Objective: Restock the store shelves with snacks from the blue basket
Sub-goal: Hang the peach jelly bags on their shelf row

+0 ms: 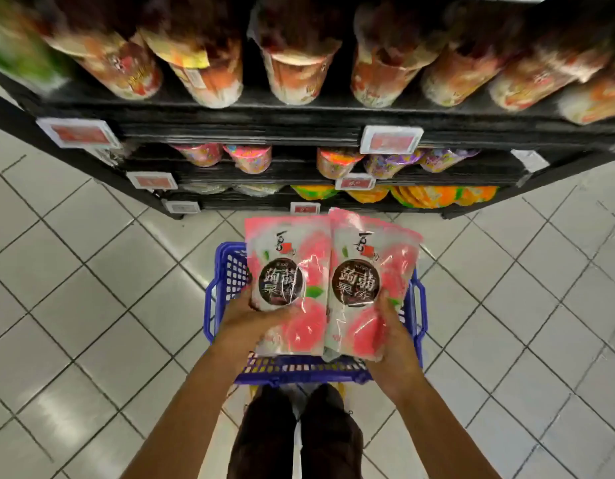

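Hands each hold a snack packet above the blue basket (211,305)
Left hand (254,318) grips the left packet (285,271), right hand (394,344) the right packet (368,271); long axes point toward the shelves (264,115) ahead, equally near both

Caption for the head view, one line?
Left hand holds the left pink bag, right hand the right pink bag, above the blue basket before stocked shelves.

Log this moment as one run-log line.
left hand: grips left pink snack pouch | right hand: grips right pink snack pouch | pouches: side by side above blue basket | shelves: not yet reached
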{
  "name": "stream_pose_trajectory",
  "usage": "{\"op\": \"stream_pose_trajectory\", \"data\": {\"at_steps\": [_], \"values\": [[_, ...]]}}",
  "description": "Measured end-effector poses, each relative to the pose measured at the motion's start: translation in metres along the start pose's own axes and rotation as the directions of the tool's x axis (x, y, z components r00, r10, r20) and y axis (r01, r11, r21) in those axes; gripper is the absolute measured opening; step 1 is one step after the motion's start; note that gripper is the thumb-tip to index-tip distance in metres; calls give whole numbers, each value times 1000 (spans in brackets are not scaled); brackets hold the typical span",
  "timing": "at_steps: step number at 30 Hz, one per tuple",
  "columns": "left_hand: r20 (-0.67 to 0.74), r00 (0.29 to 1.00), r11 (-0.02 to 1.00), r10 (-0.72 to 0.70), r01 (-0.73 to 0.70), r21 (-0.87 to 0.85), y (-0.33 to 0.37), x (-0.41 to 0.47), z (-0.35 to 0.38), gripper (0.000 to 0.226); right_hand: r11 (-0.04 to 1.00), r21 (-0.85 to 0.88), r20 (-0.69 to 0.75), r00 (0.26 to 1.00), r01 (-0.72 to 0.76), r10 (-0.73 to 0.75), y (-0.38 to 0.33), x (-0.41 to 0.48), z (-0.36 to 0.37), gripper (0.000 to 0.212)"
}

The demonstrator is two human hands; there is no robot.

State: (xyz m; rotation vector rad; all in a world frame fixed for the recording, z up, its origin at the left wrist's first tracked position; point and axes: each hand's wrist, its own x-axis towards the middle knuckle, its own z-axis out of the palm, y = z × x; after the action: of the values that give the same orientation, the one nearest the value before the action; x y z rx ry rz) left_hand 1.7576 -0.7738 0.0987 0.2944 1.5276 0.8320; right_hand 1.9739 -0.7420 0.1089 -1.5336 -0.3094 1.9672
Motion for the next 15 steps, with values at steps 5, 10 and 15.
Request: {"op": "stream_pose_trajectory", "data": {"at_steps": [5,10,15], "values": [[18,994,994,105,-105,22,104,-64,7,75,990,38,39,990,135,-136,-84,-62,34,55],[54,964,959,260,-265,102,208,-143,23,89,974,116,64,978,193,-201,-165,-143,68,59],[95,922,918,375,-383,101,285,-216,40,90,905,98,124,897,414,-424,-228,-225,89,29]]}}
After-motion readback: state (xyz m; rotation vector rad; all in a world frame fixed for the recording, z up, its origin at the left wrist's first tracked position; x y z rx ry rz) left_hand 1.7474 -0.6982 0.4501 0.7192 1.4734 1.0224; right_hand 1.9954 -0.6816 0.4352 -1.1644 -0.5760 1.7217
